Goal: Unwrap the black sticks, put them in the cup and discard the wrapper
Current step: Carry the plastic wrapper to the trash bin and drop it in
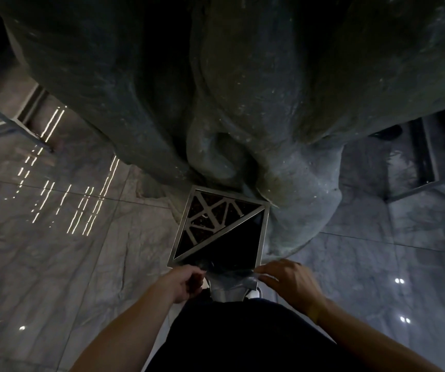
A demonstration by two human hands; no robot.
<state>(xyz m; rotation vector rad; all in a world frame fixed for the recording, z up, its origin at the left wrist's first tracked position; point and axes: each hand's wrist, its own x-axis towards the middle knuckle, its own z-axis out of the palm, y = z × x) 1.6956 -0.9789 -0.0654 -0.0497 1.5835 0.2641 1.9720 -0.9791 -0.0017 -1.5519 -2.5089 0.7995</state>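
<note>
**A:** Where is the wrapper, and which way does it run?

**B:** The clear plastic wrapper (pixel 228 273) is stretched between both hands, its long axis running left to right, roughly level. It hangs just over the near edge of a square metal-framed bin top (pixel 220 226). It is thin, see-through and hard to make out in the dim light.

**A:** What are the hands doing?

**B:** The left hand (pixel 182 283) is curled closed, pinching the wrapper's left end. The right hand (pixel 287 280) pinches the right end with its fingertips, the other fingers loosely bent. Both forearms reach forward from the bottom of the view.

**A:** And the bin?

**B:** Its top is split along a diagonal: the far-left half carries a patterned metal grille, the near-right half is a dark opening. The wrapper sits at the near edge, beside that opening.

**A:** How much room is there?

**B:** A large, rough, grey sculpted form (pixel 243 103) looms directly behind the bin and touches its far side. Glossy marble floor (pixel 68 251) lies open to the left and right. I cannot see any sticks or cup.
</note>
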